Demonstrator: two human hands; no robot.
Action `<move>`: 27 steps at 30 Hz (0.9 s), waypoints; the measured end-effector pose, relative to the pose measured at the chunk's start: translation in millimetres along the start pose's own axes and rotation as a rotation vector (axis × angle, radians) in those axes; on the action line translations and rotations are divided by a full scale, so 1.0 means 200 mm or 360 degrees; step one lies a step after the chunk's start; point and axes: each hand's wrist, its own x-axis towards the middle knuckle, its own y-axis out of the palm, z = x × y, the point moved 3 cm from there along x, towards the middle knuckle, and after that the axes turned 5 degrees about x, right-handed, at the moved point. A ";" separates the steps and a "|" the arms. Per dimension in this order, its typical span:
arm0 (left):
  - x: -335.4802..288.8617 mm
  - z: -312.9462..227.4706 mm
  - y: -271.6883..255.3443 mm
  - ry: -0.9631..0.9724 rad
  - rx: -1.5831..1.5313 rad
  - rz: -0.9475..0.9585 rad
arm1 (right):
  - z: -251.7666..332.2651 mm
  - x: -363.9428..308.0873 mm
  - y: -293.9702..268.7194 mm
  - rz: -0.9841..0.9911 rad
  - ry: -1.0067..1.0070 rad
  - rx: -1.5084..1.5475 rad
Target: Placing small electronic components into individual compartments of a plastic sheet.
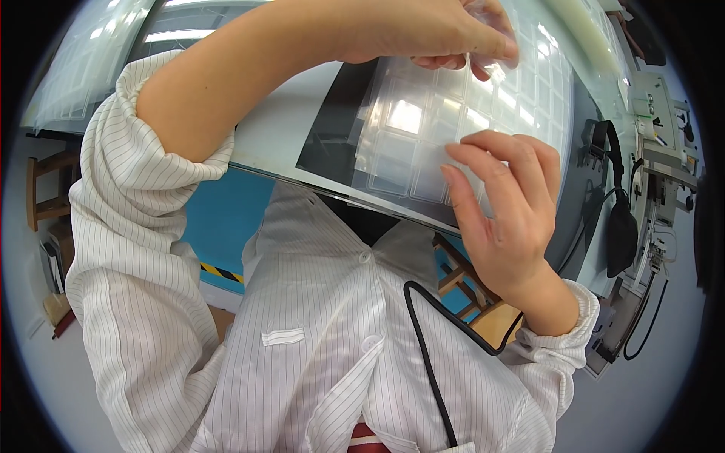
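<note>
A clear plastic tray point(393, 155) with rows of shallow rectangular pockets lies on the table, throwing back bright reflections. Over its far part, my left hand point(461, 38) is bent down with thumb and fingers drawn together. Between them shows a clear plastic piece point(495, 13), whose exact shape I cannot make out against the glare. My right hand point(513, 196) is above the near right part of the tray, thumb and fingers curved and apart, with nothing seen in it. Under the tray is a black sheet point(332, 121).
The white table point(279, 121) has its near edge just in front of my body. More clear plastic sheets point(83, 68) lie at the far left. A black strap with a pouch point(621, 234) hangs at the right. A wooden stool point(54, 189) stands on the left; a black cable point(427, 355) crosses my coat.
</note>
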 end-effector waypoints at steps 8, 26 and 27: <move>-0.02 -0.02 0.01 0.0051 0.0076 0.0093 | -0.02 0.06 -0.18 0.0060 0.0223 0.0458; -0.05 -0.04 0.07 -0.0066 0.0072 0.0053 | -0.02 -0.11 -0.08 0.0027 0.0079 -0.0002; -0.06 -0.05 0.06 -0.0103 0.0106 0.0038 | -0.02 -0.11 -0.09 0.0058 0.0070 0.0061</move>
